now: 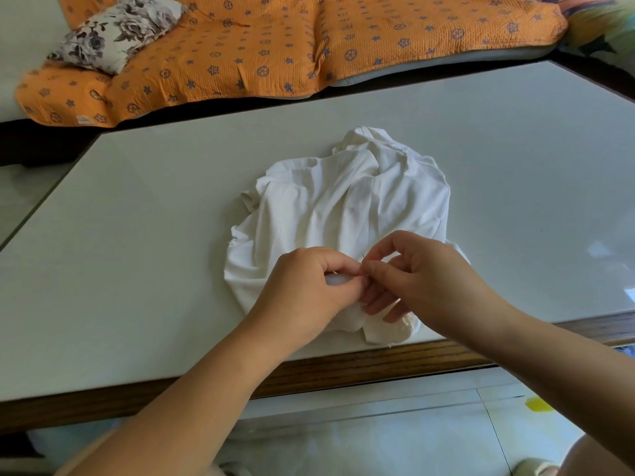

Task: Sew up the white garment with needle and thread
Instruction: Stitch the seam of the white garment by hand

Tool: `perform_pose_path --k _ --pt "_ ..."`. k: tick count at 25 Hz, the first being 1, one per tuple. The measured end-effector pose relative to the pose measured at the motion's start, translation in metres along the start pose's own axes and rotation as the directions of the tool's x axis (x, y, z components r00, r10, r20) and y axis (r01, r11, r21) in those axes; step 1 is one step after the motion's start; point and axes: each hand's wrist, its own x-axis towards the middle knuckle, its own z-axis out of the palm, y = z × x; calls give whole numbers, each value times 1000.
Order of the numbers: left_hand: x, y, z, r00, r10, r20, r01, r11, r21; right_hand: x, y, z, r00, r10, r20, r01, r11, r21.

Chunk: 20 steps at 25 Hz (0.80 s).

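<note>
A crumpled white garment (347,204) lies in a heap on the pale table (144,214), its near edge close to the table's front rim. My left hand (305,290) pinches a fold of the garment's near part between thumb and fingers. My right hand (422,280) meets it from the right, thumb and forefinger pinching a thin needle (363,258) whose dark end pokes up just above the fingertips. The thread is too fine to make out.
The table has a wooden front edge (360,369). Behind it stands a sofa under an orange patterned cover (275,46) with a floral cushion (117,29). Tiled floor (395,434) shows below, and my knee appears at the bottom right.
</note>
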Motion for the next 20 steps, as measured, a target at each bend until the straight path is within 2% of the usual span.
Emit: perform_pose_path --k 4,6,7,8,10,12,14,16,20 --pt "1 2 -2 999 -43 25 43 999 -5 8 -3 -5 987 -67 -145 31 971 -237" --pt "2 2 -4 993 -90 74 93 995 -31 18 -5 -14 967 -90 -239 28 967 -252" --pt "2 2 -5 989 -112 97 117 992 -54 24 -7 -19 966 -49 -254 16 991 -130" --pt "3 1 -5 985 -129 115 139 987 -81 29 -9 -24 973 27 -230 -11 997 73" --pt "3 1 -7 977 -158 146 180 973 -147 36 -13 -33 982 160 -102 -90 866 491" --pt "4 1 -9 968 -180 177 214 957 -196 40 -14 -39 975 220 -30 -137 701 700" --pt "4 1 -10 962 -187 200 229 949 -215 45 -14 -43 973 231 -14 -126 580 805" --pt "4 1 -11 958 -192 215 240 944 -227 49 -12 -46 980 196 -13 -98 545 833" --pt "4 2 -13 946 -211 244 267 937 -226 54 -9 -49 985 82 -152 53 696 716"
